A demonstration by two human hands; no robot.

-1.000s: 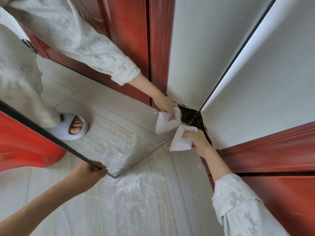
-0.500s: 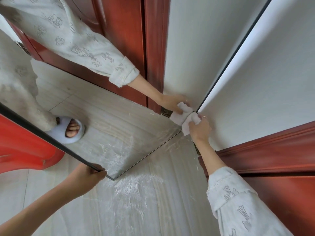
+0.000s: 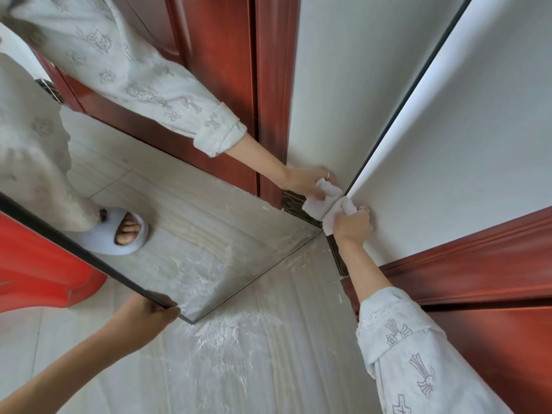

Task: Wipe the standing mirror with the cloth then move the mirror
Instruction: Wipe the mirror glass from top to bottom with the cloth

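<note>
Holding the mirror (image 3: 209, 222) steady, the left hand (image 3: 143, 316) grips its edge while right hand (image 3: 352, 227) fingers pinch the cloth (image 3: 336, 210) to wipe.

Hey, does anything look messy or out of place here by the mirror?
Yes: white powdery residue is scattered on the floor just in front of the mirror near its lower corner.

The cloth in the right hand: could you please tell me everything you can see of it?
The cloth is small, white and soft-looking, bunched rather than spread flat. The right hand grips it and presses it against the standing mirror at the mirror's far edge, low down near the floor and beside the white wall. The glass shows its reflection right next to it. Part of it is hidden under the fingers.
</note>
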